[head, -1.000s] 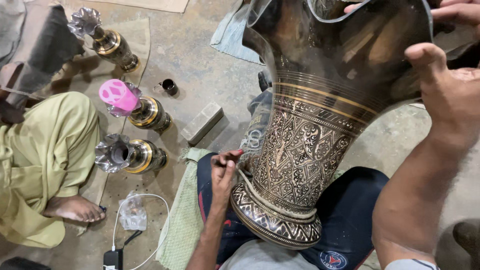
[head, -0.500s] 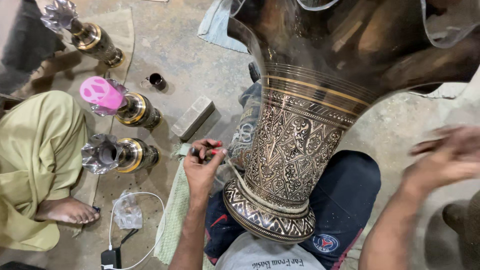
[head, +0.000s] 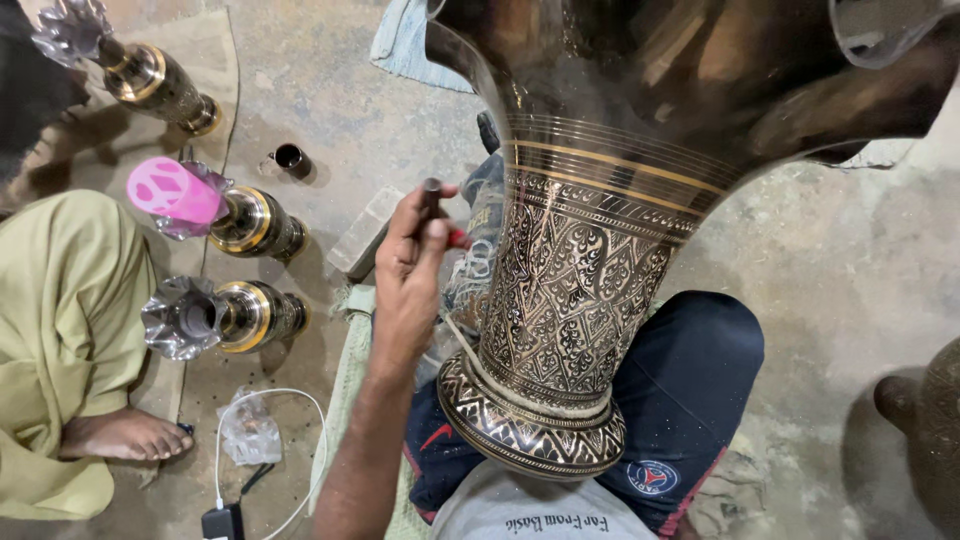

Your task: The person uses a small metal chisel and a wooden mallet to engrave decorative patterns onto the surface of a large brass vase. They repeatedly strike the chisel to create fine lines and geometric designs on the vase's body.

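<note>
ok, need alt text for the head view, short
A person's left hand holds a small dark tool beside a large engraved brass vase resting on their lap; the right hand is out of view. Three smaller brass vases lie on the concrete floor at left, next to another seated person's bare foot.

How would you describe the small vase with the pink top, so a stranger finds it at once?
Start at the big engraved brass vase resting on the person's lap, then look left across the concrete floor. Three small brass vases lie there on their sides. The middle vase is the only one with a pink cover over its mouth.
</note>
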